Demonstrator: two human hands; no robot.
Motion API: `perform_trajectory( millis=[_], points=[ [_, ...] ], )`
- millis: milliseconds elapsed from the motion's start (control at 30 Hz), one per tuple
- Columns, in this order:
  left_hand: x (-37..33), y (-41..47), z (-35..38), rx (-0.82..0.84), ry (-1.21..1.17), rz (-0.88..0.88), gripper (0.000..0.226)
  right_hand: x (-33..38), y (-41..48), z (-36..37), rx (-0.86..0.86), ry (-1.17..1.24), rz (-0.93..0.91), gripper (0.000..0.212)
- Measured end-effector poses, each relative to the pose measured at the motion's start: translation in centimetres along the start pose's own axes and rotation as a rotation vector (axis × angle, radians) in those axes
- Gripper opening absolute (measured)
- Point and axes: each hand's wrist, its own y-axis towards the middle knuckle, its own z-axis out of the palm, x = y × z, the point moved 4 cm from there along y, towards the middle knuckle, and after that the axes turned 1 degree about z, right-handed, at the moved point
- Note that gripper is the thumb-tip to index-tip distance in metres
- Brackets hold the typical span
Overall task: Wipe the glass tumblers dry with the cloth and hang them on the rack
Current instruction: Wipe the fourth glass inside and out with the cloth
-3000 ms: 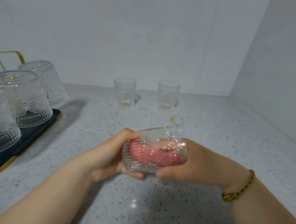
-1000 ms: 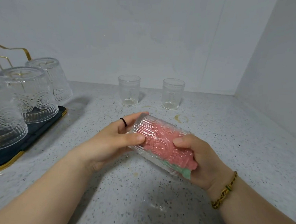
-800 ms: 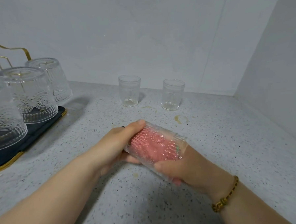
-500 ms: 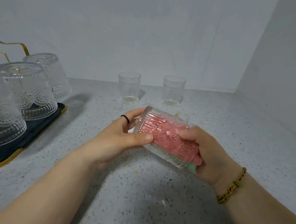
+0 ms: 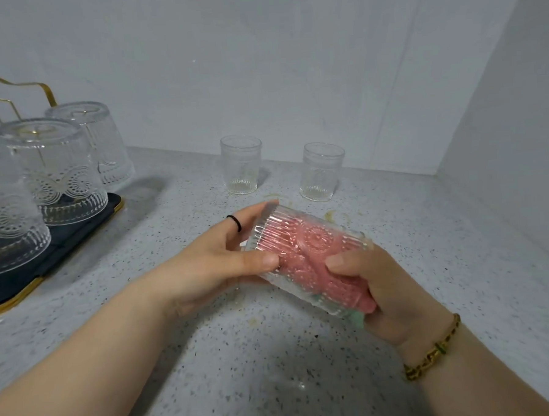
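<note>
A patterned glass tumbler (image 5: 303, 238) lies tilted on its side above the counter, base to the upper left, mouth to the lower right. My left hand (image 5: 218, 258) grips its base end, thumb across the wall. A pink cloth (image 5: 314, 269) with a green edge fills the inside of the tumbler, and my right hand (image 5: 382, 291) grips the cloth at the mouth with its thumb pressed on the outer wall. Two more tumblers stand upright at the back, one (image 5: 242, 168) on the left and one (image 5: 321, 171) on the right. Three tumblers (image 5: 55, 168) hang upside down on the rack (image 5: 38, 88).
The rack's dark tray with a gold rim (image 5: 77, 237) sits at the left on the speckled grey counter (image 5: 275, 367). Walls close the corner behind and at the right. Small yellowish stains (image 5: 334, 216) mark the counter near the right upright tumbler.
The held tumbler has turned back and forth between my hands with the cloth inside. Over the last half second it has stayed at much the same tilt.
</note>
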Motion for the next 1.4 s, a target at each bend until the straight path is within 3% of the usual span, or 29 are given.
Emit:
perform_trajectory(
  millis=[100,200,267,333,467,567,667,767,867,933,1000,1100,1167,1300,1400],
  points=[
    [-0.2,0.1,-0.1,-0.048,0.021,0.044,0.091,0.0,0.0,0.1,0.1,-0.031,-0.037,0.009],
    [-0.2,-0.1,0.6,-0.094,0.05,-0.077,0.064,-0.4,0.2,1.5,0.249,-0.36,-0.072,0.023],
    [0.1,-0.1,1.0,-0.15,0.084,-0.159,0.048,-1.1,0.6,2.2,0.262,-0.483,-0.096,0.036],
    [0.4,-0.2,0.9,-0.161,0.1,-0.174,0.052,-1.0,0.7,2.1,0.189,-0.527,-0.132,0.04],
    [-0.5,-0.4,0.5,0.025,0.045,-0.065,0.089,-0.1,0.4,0.0,0.089,-0.189,-0.063,0.038],
    [-0.7,-0.2,0.3,0.027,-0.01,0.01,0.091,-0.5,0.4,-0.4,0.116,-0.029,-0.002,0.045],
    [-0.4,-0.1,0.5,-0.036,-0.04,-0.03,0.072,0.0,-0.2,1.1,0.23,-0.275,-0.056,0.018],
    [0.3,-0.2,1.0,-0.135,-0.002,-0.167,0.05,-0.6,-0.1,2.0,0.281,-0.538,-0.046,0.045],
    [0.7,-0.1,0.9,-0.164,0.01,-0.21,0.046,-0.7,0.2,1.8,0.212,-0.581,-0.096,0.034],
    [0.2,-0.2,0.7,-0.082,-0.002,-0.158,0.055,-0.8,0.4,1.0,0.146,-0.475,-0.061,0.04],
    [-0.5,-0.3,0.7,0.024,-0.016,-0.075,0.073,-1.1,0.6,0.1,0.13,-0.144,-0.01,0.05],
    [-0.6,-0.2,0.6,0.061,-0.035,-0.006,0.08,-0.8,0.4,0.4,0.147,0.064,-0.006,0.04],
    [-0.4,-0.1,0.6,0.004,-0.044,-0.039,0.081,-0.5,0.1,0.8,0.202,-0.148,-0.053,0.023],
    [0.3,0.0,0.6,-0.113,-0.055,-0.145,0.034,-0.2,-0.3,1.7,0.236,-0.535,-0.019,0.056],
    [0.5,0.1,0.3,-0.158,-0.059,-0.141,0.03,0.1,-0.2,1.6,0.169,-0.65,-0.034,0.054]
  ],
)
